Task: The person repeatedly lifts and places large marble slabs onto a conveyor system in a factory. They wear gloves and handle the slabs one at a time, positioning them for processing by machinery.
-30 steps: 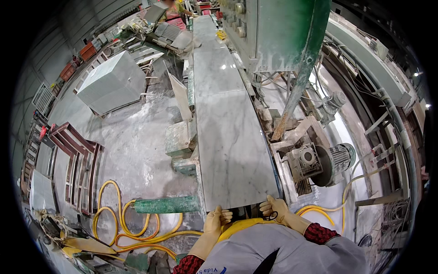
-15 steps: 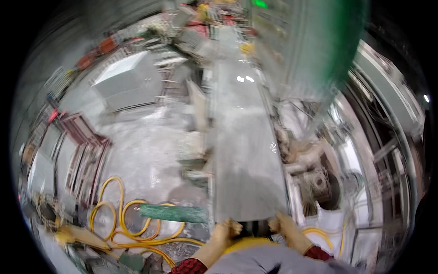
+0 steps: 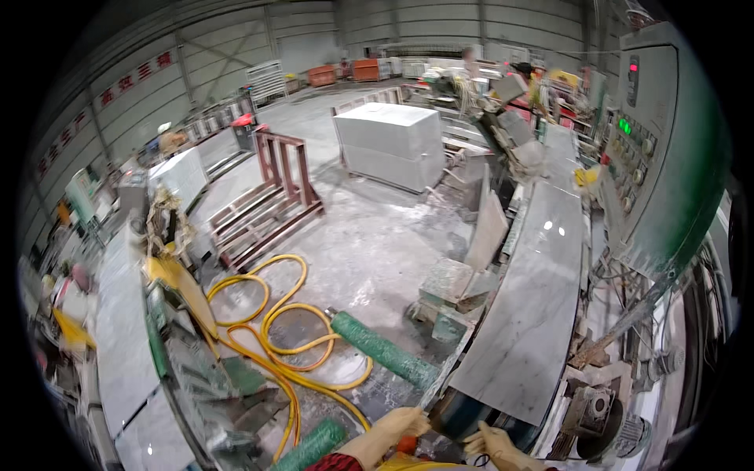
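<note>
Marble slab (image 3: pixel 518 337) on the conveyor (image 3: pixel 465 413) at right looks heavy, stiff, slick, chip-prone, so grab both long edges; left hand (image 3: pixel 402 425) and right hand (image 3: pixel 495 444) are off it, can't tell if clenched.

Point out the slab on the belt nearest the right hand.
The near slab, at the belt's end beside the right hand; the far slab lies beyond its upper edge.
</note>
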Demonstrator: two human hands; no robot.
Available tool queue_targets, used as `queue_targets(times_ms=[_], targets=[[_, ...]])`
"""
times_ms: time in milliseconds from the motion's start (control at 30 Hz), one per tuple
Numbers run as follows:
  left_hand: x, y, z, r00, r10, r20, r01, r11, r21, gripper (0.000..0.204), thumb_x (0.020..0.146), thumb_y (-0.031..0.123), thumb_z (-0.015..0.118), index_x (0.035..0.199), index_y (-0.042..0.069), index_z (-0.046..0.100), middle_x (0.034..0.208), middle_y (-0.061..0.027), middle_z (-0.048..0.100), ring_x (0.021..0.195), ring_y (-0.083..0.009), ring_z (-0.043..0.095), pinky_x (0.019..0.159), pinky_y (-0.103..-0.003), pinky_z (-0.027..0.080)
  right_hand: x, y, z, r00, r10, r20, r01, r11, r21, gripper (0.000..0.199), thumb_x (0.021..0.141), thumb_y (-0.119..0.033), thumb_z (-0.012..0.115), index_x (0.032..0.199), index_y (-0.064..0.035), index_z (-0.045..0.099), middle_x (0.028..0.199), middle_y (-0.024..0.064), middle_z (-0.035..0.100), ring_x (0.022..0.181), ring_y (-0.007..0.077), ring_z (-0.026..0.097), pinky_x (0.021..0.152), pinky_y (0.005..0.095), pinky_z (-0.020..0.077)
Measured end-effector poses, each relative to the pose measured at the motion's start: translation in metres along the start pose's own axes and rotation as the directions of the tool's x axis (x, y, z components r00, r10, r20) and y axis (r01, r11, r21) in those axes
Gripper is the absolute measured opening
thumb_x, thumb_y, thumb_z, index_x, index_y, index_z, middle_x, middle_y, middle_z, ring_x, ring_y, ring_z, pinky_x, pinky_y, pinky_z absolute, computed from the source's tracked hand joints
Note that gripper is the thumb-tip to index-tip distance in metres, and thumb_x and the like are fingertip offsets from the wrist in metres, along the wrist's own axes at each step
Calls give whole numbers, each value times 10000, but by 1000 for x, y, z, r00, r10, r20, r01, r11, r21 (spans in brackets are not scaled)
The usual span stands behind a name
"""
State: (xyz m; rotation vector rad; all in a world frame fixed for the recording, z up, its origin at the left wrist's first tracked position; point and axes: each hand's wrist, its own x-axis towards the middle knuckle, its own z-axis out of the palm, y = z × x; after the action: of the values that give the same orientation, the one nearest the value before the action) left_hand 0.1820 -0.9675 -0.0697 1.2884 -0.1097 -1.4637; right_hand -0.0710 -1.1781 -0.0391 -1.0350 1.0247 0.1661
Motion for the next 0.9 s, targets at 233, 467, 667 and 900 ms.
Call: queue_targets(times_ms=[233, 467, 667, 900], targets=[[-225, -132, -19, 713, -101, -694, -114, 959, -258, 488, 1119, 391, 617, 1318, -46, 702, 1226, -207, 762, 1116, -314, 734, 975, -441, 588, 34, -9, 112, 888, 85, 451, 45, 962, -268, 723, 1145, -577, 517, 1129, 96, 780, 944, 206, 812, 796, 243, 773, 765, 338, 646], [-304, -226, 18, 485, -91, -870, -314, 910, -271, 581, 1053, 396, 672, 1414, -55, 613, 1350, -220, 684, 1241, -364, 644, 1065, -483, 511, 37, 53, 196, 742, 228, 630, 79, 904, -421, 699, 1136, -558, 552, 1185, 106, 762, 1061, 238, 818, 954, 290, 810, 875, 362, 675], [-337, -309, 22, 369, 29, -929, -416, 899, -137, 705, 998, 400, 719, 1496, -63, 536, 1455, -232, 618, 1348, -407, 567, 1142, -518, 446, -8, 95, 264, 685, 325, 652, 126, 828, -546, 642, 1143, -521, 566, 1233, 93, 730, 1164, 226, 812, 1001, 298, 804, 957, 384, 652], [-412, -459, -8, 159, 222, -962, -498, 860, 116, 877, 932, 405, 773, 1591, -73, 446, 1579, -245, 541, 1473, -456, 477, 1232, -559, 369, -77, 173, 397, 571, 371, 732, 306, 731, -609, 624, 1137, -489, 597, 1301, 104, 705, 1203, 225, 804, 1033, 291, 794, 963, 405, 634]])
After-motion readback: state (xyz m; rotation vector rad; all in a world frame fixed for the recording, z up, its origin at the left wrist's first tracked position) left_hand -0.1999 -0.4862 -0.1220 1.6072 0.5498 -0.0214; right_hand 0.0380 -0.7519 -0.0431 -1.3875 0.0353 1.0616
